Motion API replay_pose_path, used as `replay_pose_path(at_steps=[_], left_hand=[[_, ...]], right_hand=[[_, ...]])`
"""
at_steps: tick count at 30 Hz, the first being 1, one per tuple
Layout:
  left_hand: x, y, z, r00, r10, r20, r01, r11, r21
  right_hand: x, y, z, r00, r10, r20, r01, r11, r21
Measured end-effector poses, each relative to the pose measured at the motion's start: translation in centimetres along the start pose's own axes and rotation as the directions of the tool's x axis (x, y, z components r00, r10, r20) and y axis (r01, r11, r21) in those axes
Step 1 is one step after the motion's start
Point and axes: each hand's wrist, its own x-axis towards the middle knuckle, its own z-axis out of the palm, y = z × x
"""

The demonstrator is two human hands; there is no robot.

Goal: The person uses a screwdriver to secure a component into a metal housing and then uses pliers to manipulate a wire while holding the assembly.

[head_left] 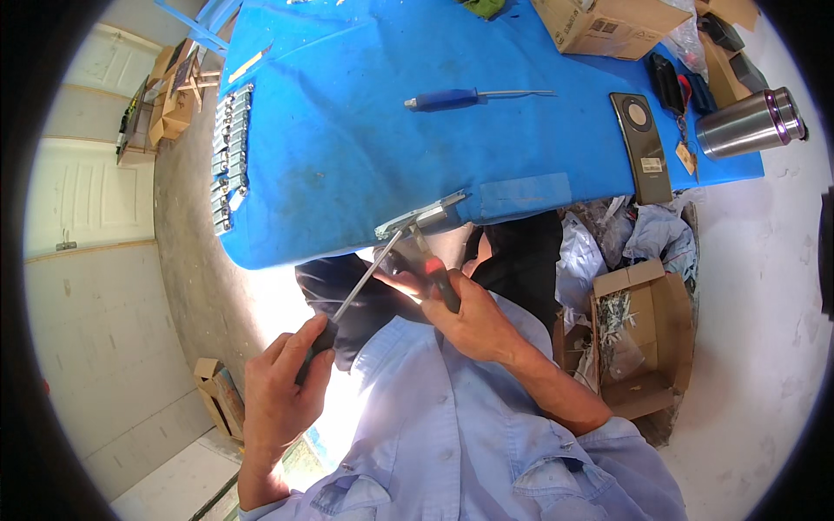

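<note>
The left hand (pixel 282 395) grips a screwdriver with a dark matt plastic handle and a bright, smooth steel shaft (pixel 365 282). The right hand (pixel 465 317) holds pliers with red and black rubbery grips (pixel 434 269) against a small grey metal bracket (pixel 421 217), dull and brushed, at the near edge of the blue table (pixel 347 156), whose top looks like smooth plastic, scuffed and smudged. Along its left edge lies a row of shiny metal fittings (pixel 228 156). Near the right edge lie a glossy dark flat phone (pixel 643 148) and a polished steel tumbler (pixel 751 123). The brown cardboard boxes (pixel 608 26) at the far edge are matt.
</note>
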Motion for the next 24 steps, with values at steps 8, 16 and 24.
replay_pose_path(at_steps=[8,16,24], left_hand=[[0.0,-0.4,-0.1,0.999,0.032,0.008,-0.032,0.999,-0.004],[0.4,-0.4,-0.1,0.999,0.043,0.01,-0.044,0.998,0.037],[0.5,0.2,-0.6,0.995,0.074,0.062,-0.082,0.985,0.151]], right_hand=[[0.2,0.6,0.1,1.0,-0.015,-0.013,0.015,1.0,-0.026],[0.2,1.0,0.1,1.0,-0.022,-0.017,0.021,0.999,-0.036],[0.1,1.2,0.0,1.0,-0.02,0.001,0.02,0.998,-0.06]])
